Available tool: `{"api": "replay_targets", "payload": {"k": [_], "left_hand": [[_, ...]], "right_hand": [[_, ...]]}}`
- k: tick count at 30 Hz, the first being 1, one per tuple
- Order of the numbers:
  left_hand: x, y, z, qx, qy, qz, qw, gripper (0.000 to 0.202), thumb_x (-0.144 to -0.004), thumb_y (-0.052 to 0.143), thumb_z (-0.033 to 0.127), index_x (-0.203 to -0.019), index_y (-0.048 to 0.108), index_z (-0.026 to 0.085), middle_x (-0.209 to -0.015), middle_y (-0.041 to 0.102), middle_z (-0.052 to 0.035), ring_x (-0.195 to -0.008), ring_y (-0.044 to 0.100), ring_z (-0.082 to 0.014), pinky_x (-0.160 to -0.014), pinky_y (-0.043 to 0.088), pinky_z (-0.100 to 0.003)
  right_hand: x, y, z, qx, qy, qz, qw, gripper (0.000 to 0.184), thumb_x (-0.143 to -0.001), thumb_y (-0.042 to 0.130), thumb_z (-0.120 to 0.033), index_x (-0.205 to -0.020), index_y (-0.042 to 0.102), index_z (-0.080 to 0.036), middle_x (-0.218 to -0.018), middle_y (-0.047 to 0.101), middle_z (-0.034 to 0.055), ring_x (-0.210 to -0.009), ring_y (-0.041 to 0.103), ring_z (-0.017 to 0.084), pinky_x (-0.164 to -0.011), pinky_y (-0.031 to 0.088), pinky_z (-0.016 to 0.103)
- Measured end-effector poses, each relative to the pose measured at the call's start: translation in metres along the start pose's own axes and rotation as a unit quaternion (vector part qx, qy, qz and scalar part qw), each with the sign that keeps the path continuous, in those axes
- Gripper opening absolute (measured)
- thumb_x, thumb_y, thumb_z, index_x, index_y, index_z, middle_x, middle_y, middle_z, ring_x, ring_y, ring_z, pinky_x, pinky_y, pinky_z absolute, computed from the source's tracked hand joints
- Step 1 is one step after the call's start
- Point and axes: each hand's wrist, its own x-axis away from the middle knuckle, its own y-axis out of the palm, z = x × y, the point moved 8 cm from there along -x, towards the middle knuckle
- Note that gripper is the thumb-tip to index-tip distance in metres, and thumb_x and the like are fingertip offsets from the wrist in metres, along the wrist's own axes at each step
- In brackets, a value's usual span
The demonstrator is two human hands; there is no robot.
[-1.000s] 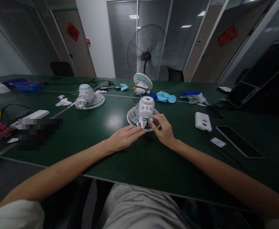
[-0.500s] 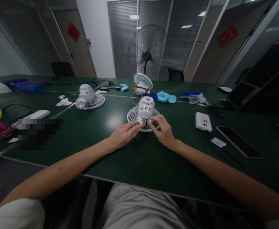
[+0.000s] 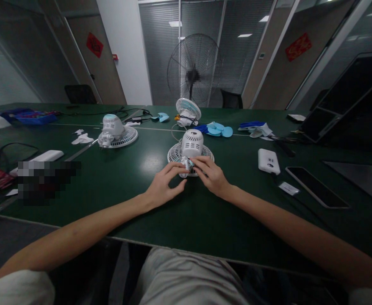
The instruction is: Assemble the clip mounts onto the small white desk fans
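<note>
- Where the tabletop (image 3: pixel 205 212) runs off to the far left, a shallow blue tray (image 3: pixel 30 115) sits with dark and coloured bits in it. They are too small to make out.
- The small fan (image 3: pixel 190 148) lies at mid-tabletop, straight ahead of the person, with its round grille face-down and flat. A white, domed motor housing with slotted vents rises from it, and a thin white cord loops off behind.
- A white fitting (image 3: pixel 185 162) sticks out at the fan's near edge, a knobbly plastic lump with a fleck of pale blue. Both hands meet on it.
- Right hand (image 3: pixel 212 177): thumb and forefinger are drawn close together in a tight grip on the fitting, and the other fingers are curled alongside.
- Left hand (image 3: pixel 164 185): the fingers are arched, the tips touch the fitting's left side and the thumb is tucked below. I cannot tell whether this grip is closed on it or merely resting there.
- The tabletop is dark green, smooth and slightly glossy — a ceiling light glares off it just left of the fan.
- A second fan (image 3: pixel 115 131) lies face-down well to the left, and a third fan (image 3: pixel 187 111) stands tilted beyond.
- Pale blue blades (image 3: pixel 218 129) lie loose near the third fan. They are flat, rounded plastic petals.
- A white power bank (image 3: pixel 268 161) lies right of the hands, with a black phone (image 3: pixel 316 181) beyond it, flat and glassy.
- A standing fan (image 3: pixel 192 70) with a black wire cage stands behind the table.
</note>
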Motion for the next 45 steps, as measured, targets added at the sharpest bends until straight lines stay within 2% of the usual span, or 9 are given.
{"api": "replay_targets", "payload": {"k": [3,7,10,15,22,28,34,40,45], "left_hand": [[0.002,-0.002,-0.019,0.142,-0.096,0.038,0.985,0.023,-0.100,0.066,0.027,-0.122,0.067,0.020,-0.131,0.062,-0.0113,-0.121,0.067,-0.0238,-0.107,0.059,-0.044],[0.011,0.006,-0.059,0.299,-0.243,0.081,0.919,0.047,-0.092,0.077,0.028,-0.133,0.056,0.018,-0.140,0.062,-0.0147,-0.119,0.071,-0.0258,-0.098,0.064,-0.041],[0.016,0.015,-0.076,0.345,-0.316,0.065,0.881,0.051,-0.088,0.081,0.027,-0.133,0.062,0.014,-0.138,0.066,-0.0177,-0.121,0.070,-0.0271,-0.100,0.063,-0.041],[0.017,0.019,-0.076,0.391,-0.354,0.046,0.848,0.040,-0.087,0.083,0.031,-0.121,0.073,0.013,-0.125,0.075,-0.0142,-0.112,0.073,-0.0255,-0.100,0.062,-0.041],[0.020,0.022,-0.073,0.440,-0.371,0.063,0.815,0.044,-0.089,0.082,0.035,-0.126,0.070,0.016,-0.124,0.071,-0.0140,-0.099,0.074,-0.0217,-0.084,0.066,-0.035],[0.018,0.020,-0.075,0.419,-0.359,0.057,0.832,0.042,-0.085,0.085,0.036,-0.118,0.070,0.015,-0.117,0.070,-0.0099,-0.095,0.071,-0.0179,-0.080,0.064,-0.029],[0.013,0.013,-0.071,0.336,-0.335,0.046,0.879,0.042,-0.084,0.083,0.040,-0.114,0.067,0.015,-0.115,0.068,-0.0085,-0.090,0.072,-0.0189,-0.078,0.064,-0.032],[0.009,0.012,-0.065,0.230,-0.286,-0.019,0.930,0.045,-0.087,0.080,0.047,-0.111,0.060,0.015,-0.105,0.069,-0.0068,-0.077,0.072,-0.0176,-0.068,0.059,-0.030],[0.002,0.006,-0.060,0.068,-0.228,-0.058,0.969,0.041,-0.091,0.074,0.052,-0.110,0.062,0.017,-0.095,0.069,-0.0044,-0.070,0.064,-0.0157,-0.062,0.049,-0.027]], "right_hand": [[-0.001,0.001,0.000,-0.004,0.002,-0.016,1.000,0.060,-0.106,0.048,-0.015,-0.162,0.037,-0.031,-0.142,0.059,0.0121,-0.133,0.061,0.029,-0.112,0.057,0.055],[-0.001,0.004,-0.005,-0.014,-0.021,-0.059,0.998,0.066,-0.104,0.045,-0.009,-0.165,0.032,-0.029,-0.153,0.055,0.0122,-0.141,0.056,0.029,-0.117,0.054,0.054],[-0.001,0.007,-0.009,-0.016,-0.035,-0.087,0.995,0.071,-0.101,0.043,-0.005,-0.166,0.028,-0.029,-0.158,0.051,0.0116,-0.146,0.052,0.028,-0.120,0.051,0.053],[-0.003,0.010,-0.012,-0.010,-0.039,-0.105,0.994,0.075,-0.099,0.042,-0.003,-0.167,0.024,-0.029,-0.163,0.045,0.0116,-0.150,0.046,0.029,-0.122,0.047,0.056],[-0.005,0.014,-0.018,0.008,-0.053,-0.137,0.989,0.074,-0.099,0.045,-0.006,-0.167,0.025,-0.028,-0.165,0.044,0.0113,-0.149,0.046,0.030,-0.121,0.046,0.059],[-0.006,0.015,-0.020,0.044,-0.056,-0.149,0.986,0.077,-0.097,0.049,-0.008,-0.167,0.023,-0.026,-0.165,0.043,0.0116,-0.146,0.048,0.033,-0.118,0.047,0.060],[-0.004,0.014,-0.022,0.064,-0.065,-0.149,0.985,0.078,-0.096,0.050,-0.009,-0.167,0.022,-0.024,-0.160,0.047,0.0158,-0.142,0.050,0.036,-0.114,0.050,0.060],[-0.004,0.020,-0.016,0.088,-0.028,-0.168,0.981,0.076,-0.100,0.049,-0.016,-0.168,0.016,-0.015,-0.121,0.066,0.0178,-0.108,0.064,0.034,-0.093,0.058,0.057],[-0.005,0.017,-0.012,0.074,-0.009,-0.140,0.987,0.067,-0.101,0.048,-0.017,-0.165,0.028,-0.018,-0.110,0.067,0.0127,-0.099,0.063,0.029,-0.089,0.058,0.053]]}}
